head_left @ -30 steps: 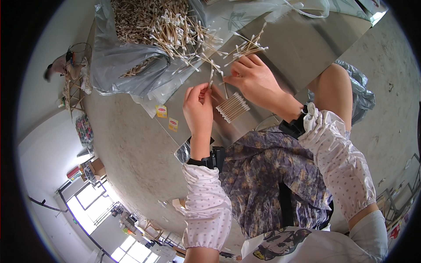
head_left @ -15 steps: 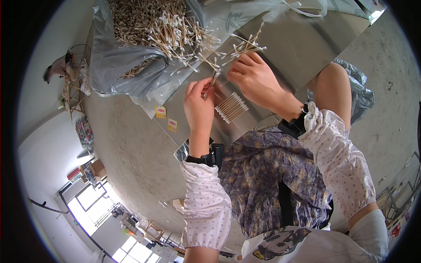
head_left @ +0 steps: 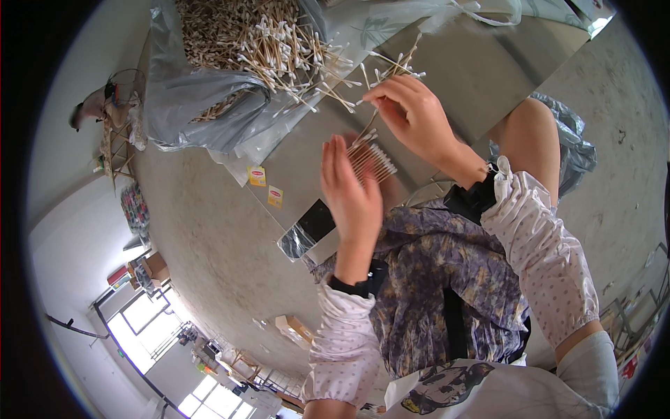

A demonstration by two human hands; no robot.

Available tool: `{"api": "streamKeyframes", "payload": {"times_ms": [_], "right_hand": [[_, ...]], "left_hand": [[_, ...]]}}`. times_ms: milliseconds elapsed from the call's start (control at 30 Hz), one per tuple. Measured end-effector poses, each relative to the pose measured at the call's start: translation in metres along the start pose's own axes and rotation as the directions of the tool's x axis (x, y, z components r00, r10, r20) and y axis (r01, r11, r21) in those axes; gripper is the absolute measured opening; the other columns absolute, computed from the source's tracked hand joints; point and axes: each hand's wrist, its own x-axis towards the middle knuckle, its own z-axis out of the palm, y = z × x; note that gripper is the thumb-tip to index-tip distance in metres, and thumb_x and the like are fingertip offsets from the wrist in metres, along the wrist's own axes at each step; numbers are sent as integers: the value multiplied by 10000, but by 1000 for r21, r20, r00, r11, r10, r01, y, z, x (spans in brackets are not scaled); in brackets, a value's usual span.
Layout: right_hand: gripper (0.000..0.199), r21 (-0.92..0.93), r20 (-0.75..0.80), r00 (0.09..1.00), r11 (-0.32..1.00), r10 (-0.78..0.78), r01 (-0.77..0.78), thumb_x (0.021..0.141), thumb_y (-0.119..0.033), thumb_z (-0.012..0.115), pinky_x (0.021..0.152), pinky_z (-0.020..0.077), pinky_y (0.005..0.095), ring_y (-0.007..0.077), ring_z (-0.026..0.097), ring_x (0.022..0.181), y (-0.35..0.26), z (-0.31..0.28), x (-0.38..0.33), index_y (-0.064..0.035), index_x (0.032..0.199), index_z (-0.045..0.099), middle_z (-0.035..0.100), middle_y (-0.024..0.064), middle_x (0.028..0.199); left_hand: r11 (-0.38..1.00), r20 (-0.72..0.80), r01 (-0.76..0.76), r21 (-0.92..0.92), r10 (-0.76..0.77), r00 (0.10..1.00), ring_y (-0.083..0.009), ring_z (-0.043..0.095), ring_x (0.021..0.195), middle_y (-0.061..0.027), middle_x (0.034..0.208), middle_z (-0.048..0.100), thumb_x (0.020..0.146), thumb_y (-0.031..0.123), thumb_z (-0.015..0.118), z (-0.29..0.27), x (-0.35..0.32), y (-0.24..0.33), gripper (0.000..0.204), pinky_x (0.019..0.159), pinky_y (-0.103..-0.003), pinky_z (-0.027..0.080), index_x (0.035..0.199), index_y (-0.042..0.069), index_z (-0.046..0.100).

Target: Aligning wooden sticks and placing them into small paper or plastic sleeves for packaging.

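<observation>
A neat row of cotton swabs [head_left: 374, 165] lies side by side on the metal tabletop [head_left: 488, 77] in front of me. My left hand [head_left: 352, 192] is laid along the left side of this row, its fingers stretched out and its thumb at the sticks. Above the row, my right hand [head_left: 415, 115] is closed at the fingertips on a thin cotton swab [head_left: 370, 123], partly blurred. A few loose cotton swabs [head_left: 401, 66] lie just beyond my right fingers. The big heap of cotton swabs [head_left: 279, 49] spills out toward both hands.
A grey plastic bag [head_left: 188, 112] surrounds the heap at the far left. Two small yellow-and-white packets [head_left: 257, 176] lie near the table's left edge. A dark flat object in clear wrap [head_left: 307, 227] sits at the near left corner. Clear plastic [head_left: 419, 17] covers the far side.
My left hand has moved right and nearer to me, from the loose swabs to the row's side, and its fingers have straightened. My right hand has shifted slightly right.
</observation>
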Motion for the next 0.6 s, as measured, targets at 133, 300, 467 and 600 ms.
{"api": "streamKeyframes", "payload": {"times_ms": [133, 300, 467, 600], "right_hand": [[136, 77, -26, 997, 995, 71, -69, 824, -12, 646, 736, 504, 395, 298, 619, 823, -6, 9, 0, -76, 942, 668, 643, 87, 835], [131, 4, 23, 999, 999, -39, 39, 841, -14, 633, 762, 496, 387, 297, 621, 843, -7, 7, -3, -76, 953, 664, 654, 76, 866], [136, 10, 34, 999, 1000, 12, -13, 844, -20, 634, 778, 490, 390, 293, 618, 845, -8, 3, -7, -82, 960, 666, 653, 71, 876], [133, -68, 4, 999, 997, -32, 32, 821, -34, 663, 808, 480, 379, 257, 607, 894, -1, 2, -6, -97, 937, 677, 639, 40, 898]], "left_hand": [[973, 54, 16, 232, -30, 998, -443, 190, 1475, -307, 1569, 212, 960, 543, 508, 25, -14, 13, 900, 1180, -538, 208, 1506, -103, 201], [944, 25, 22, 328, -32, 999, -434, 165, 1484, -337, 1566, 174, 961, 582, 463, 37, 13, -3, 953, 1189, -526, 186, 1499, -139, 150], [926, 42, 24, 376, -43, 998, -432, 166, 1484, -340, 1565, 173, 962, 601, 442, 36, 21, -7, 961, 1188, -526, 188, 1503, -134, 142], [921, 19, 7, 390, -15, 1000, -440, 195, 1474, -333, 1560, 203, 946, 656, 421, 39, 4, 2, 1001, 1180, -526, 208, 1502, -135, 161]]}}
